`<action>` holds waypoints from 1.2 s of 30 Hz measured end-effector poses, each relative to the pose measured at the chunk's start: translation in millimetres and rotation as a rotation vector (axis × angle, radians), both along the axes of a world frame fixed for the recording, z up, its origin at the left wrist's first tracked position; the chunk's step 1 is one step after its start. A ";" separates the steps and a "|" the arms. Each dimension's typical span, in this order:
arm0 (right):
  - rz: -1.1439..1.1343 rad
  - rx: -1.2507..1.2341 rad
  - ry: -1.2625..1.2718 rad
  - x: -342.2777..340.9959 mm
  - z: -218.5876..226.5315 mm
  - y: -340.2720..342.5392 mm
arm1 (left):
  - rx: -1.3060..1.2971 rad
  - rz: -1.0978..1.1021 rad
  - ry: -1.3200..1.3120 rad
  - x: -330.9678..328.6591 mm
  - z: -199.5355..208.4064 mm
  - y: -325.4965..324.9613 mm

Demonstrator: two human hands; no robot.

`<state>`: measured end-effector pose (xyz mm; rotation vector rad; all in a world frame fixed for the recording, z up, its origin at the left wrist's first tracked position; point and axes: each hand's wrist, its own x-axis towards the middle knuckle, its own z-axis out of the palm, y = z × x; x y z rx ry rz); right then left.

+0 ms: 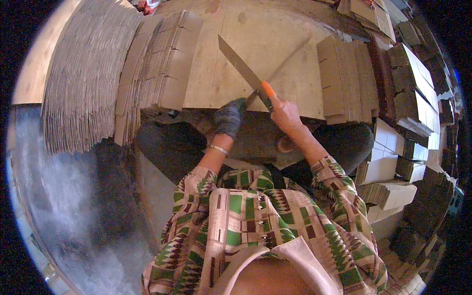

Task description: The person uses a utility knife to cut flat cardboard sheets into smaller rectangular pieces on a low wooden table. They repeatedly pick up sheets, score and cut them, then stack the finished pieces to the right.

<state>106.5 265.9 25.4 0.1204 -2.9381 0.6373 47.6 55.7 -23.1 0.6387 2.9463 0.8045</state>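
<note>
My right hand (pixel 286 115), bare except for an orange cover on one finger, is closed on the dark handle of a long knife (pixel 238 64). The broad blade slants to the far left over a wooden board (pixel 209 88). My left hand (pixel 229 119), in a dark grey glove with green at the fingertips, is closed near the right one. From it a second, narrower long blade (pixel 290 58) points to the far right, crossing the knife just beyond my fingers. The glove hides its grip, and whether the blades touch cannot be told.
Stacks of flat cardboard pieces stand at the left (pixel 88 73), including a slotted stack (pixel 169 64) beside the board. Another slotted cardboard stack (pixel 344 81) borders its right side. Farther right are piles of white-faced cardboard (pixel 418 93). My bent knees lie below the board's near edge.
</note>
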 end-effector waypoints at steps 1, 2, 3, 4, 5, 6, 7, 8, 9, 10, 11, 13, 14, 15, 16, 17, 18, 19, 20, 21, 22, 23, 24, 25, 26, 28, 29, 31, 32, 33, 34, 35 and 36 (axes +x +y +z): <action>0.010 -0.010 -0.007 -0.3 0.1 -0.3 | 0.033 0.018 -0.022 -4.5 2.4 0.7; 0.020 -0.021 -0.014 -1.9 0.5 0.1 | 0.065 0.036 -0.045 -6.7 4.9 0.5; 0.030 -0.032 -0.020 -2.7 1.0 0.1 | 0.030 0.041 -0.088 -7.1 7.5 -0.6; 0.025 -0.027 -0.030 -0.8 1.3 2.4 | 0.000 0.042 -0.132 -7.6 20.7 3.8; 0.027 -0.022 -0.039 1.3 5.6 2.8 | -0.031 0.051 -0.175 -7.3 29.4 5.5; 0.030 -0.016 -0.048 1.7 7.7 2.8 | -0.039 0.010 -0.166 -8.8 29.5 6.8; 0.014 0.023 -0.080 1.9 3.4 2.2 | -0.050 -0.037 -0.159 -10.4 29.7 8.6; -0.002 0.063 -0.113 0.9 -3.3 1.1 | -0.059 -0.083 -0.151 -10.6 29.4 10.2; -0.016 0.103 -0.145 0.4 -8.2 0.7 | -0.030 -0.094 -0.132 -5.6 25.1 11.3; -0.006 0.076 -0.140 -0.8 -7.4 -4.1 | -0.012 -0.089 -0.110 -1.3 18.6 5.5; -0.001 0.056 -0.132 3.3 -5.6 -4.7 | 0.015 -0.089 -0.084 -1.2 19.6 2.5; -0.022 0.058 -0.163 10.1 3.3 -3.8 | 0.053 -0.027 0.078 -10.9 32.2 -10.6; -0.046 0.080 -0.192 8.4 15.7 -1.3 | 0.067 0.009 0.167 -19.9 39.7 -21.5; -0.069 0.103 -0.221 2.9 25.5 0.3 | -0.029 0.127 0.271 -33.4 39.1 -40.6; -0.102 0.073 -0.117 -2.6 34.9 2.9 | -0.119 0.238 0.369 -51.3 38.0 -63.5; -0.116 0.031 -0.019 -8.8 40.2 1.0 | -0.308 0.323 0.375 -69.5 36.0 -97.3; -0.149 -0.002 0.082 -14.3 41.9 -0.2 | -0.474 0.430 0.332 -81.6 45.2 -117.1; -0.115 -0.006 0.123 -21.2 41.7 -7.2 | -0.572 0.481 0.305 -93.6 43.2 -140.0; -0.080 -0.012 0.163 -31.5 41.1 -14.5 | -0.672 0.531 0.274 -105.2 35.3 -162.4; -0.043 -0.017 0.203 -42.8 39.3 -20.4 | -0.770 0.583 0.240 -109.8 27.6 -181.9; -0.052 -0.012 0.054 -54.7 32.4 -22.7 | -0.736 0.554 0.231 -114.1 22.4 -193.3; -0.073 -0.004 -0.097 -64.7 21.4 -20.9 | -0.697 0.515 0.225 -118.5 21.4 -195.3; -0.093 0.002 -0.247 -71.0 10.5 -18.9 | -0.661 0.476 0.219 -122.1 19.9 -195.1; -0.091 0.024 -0.236 -73.7 -3.2 -18.2 | -0.619 0.457 0.314 -121.2 19.4 -195.3; -0.094 0.049 -0.221 -75.2 -11.5 -16.5 | -0.570 0.434 0.412 -120.1 20.4 -194.3; -0.068 0.033 -0.187 -72.6 -13.5 -15.0 | -0.400 0.470 0.373 -114.7 25.7 -187.7; -0.042 -0.005 -0.171 -63.1 0.9 -19.0 | -0.274 0.523 0.234 -110.1 33.8 -175.3; 0.011 -0.100 -0.090 -50.3 26.4 -26.4 | -0.064 0.525 0.088 -100.4 46.9 -146.1; 0.040 -0.160 -0.027 -45.4 35.6 -30.9 | 0.017 0.477 0.079 -94.8 50.2 -131.3; 0.067 -0.218 0.037 -41.7 41.7 -34.7 | 0.097 0.426 0.068 -88.5 52.9 -114.9; 0.074 -0.227 0.068 -40.5 45.8 -39.7 | 0.038 0.372 0.085 -80.1 58.3 -97.1; 0.089 -0.235 0.097 -41.1 48.8 -46.0 | 0.032 0.306 0.108 -75.9 48.6 -88.2; 0.104 -0.241 0.126 -40.5 50.2 -47.2 | 0.026 0.239 0.132 -71.7 32.0 -81.1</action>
